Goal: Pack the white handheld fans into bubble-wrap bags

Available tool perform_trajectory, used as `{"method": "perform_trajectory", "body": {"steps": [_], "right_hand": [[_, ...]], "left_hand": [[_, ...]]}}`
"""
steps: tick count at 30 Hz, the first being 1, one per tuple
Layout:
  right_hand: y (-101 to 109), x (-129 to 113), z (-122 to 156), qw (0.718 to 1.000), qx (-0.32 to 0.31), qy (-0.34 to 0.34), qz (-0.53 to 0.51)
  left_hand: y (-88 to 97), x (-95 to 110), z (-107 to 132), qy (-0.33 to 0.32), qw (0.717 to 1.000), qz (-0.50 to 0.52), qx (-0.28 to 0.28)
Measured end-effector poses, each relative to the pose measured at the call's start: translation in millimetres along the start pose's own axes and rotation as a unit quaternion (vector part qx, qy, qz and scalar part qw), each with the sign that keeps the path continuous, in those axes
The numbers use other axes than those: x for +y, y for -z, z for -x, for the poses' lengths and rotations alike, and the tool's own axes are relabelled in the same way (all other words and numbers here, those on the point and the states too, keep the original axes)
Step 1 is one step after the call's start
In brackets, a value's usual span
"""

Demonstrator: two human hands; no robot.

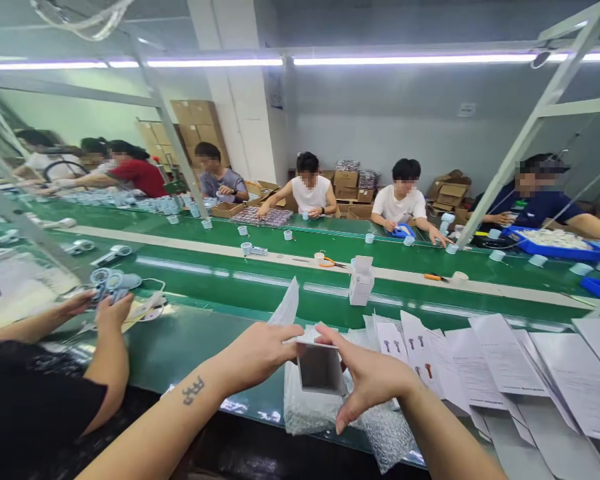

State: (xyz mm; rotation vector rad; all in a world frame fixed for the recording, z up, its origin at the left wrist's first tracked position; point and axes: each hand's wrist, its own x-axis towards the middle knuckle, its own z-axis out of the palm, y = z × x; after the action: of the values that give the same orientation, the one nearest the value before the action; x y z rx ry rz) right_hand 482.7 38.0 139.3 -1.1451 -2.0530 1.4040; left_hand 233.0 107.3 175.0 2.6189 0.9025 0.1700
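A small white cardboard box (323, 371) is between my hands, its open end facing me and its grey inside showing. My left hand (257, 353) pinches the box's upper left edge. Over the top and right side curls my right hand (373, 373), its fingers on the upper edge and its thumb spread apart below. Clear bubble wrap bags (300, 407) lie under and around the box on the bench. To the right of my hands, flattened white printed cartons (490, 363) overlap in a fanned pile.
An upright white box (362, 283) with a raised flap stands on the green conveyor belt (205, 257). At left, a co-worker's hands hold a light-blue device (114, 283). Several people work across the line. Orange-handled pliers (333, 263) and light-blue cups (287, 235) lie along it.
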Motion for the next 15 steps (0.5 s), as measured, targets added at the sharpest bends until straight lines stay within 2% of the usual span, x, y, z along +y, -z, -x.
{"method": "perform_trajectory", "body": {"steps": [3, 4, 5, 7, 9, 11, 13, 15], "right_hand": [[-19, 1, -23, 0.999, 0.035, 0.0, 0.025], [-22, 3, -32, 0.998, 0.05, 0.004, 0.031], [-24, 5, -42, 0.997, 0.063, 0.006, 0.034], [-26, 11, -65, 0.997, 0.075, 0.001, 0.028], [-28, 19, -92, 0.997, 0.073, -0.002, 0.024], [-32, 29, -121, 0.998, 0.056, 0.006, 0.026], [-38, 40, -148, 0.999, 0.029, 0.011, 0.034], [-44, 52, -171, 0.999, 0.011, 0.004, 0.044]], "left_hand": [[-5.6, -17, 22, 0.016, 1.0, -0.01, -0.022], [-7.9, -23, 31, 0.031, 1.0, 0.0, -0.005], [-10.8, -28, 40, 0.054, 0.998, 0.017, 0.029], [-20.4, -36, 61, 0.138, 0.978, 0.057, 0.143], [-36.9, -41, 81, 0.267, 0.916, 0.114, 0.276], [-61.2, -42, 98, 0.382, 0.83, 0.202, 0.354], [-90.9, -39, 109, 0.439, 0.767, 0.299, 0.36], [-121.2, -35, 114, 0.445, 0.742, 0.372, 0.336]]}}
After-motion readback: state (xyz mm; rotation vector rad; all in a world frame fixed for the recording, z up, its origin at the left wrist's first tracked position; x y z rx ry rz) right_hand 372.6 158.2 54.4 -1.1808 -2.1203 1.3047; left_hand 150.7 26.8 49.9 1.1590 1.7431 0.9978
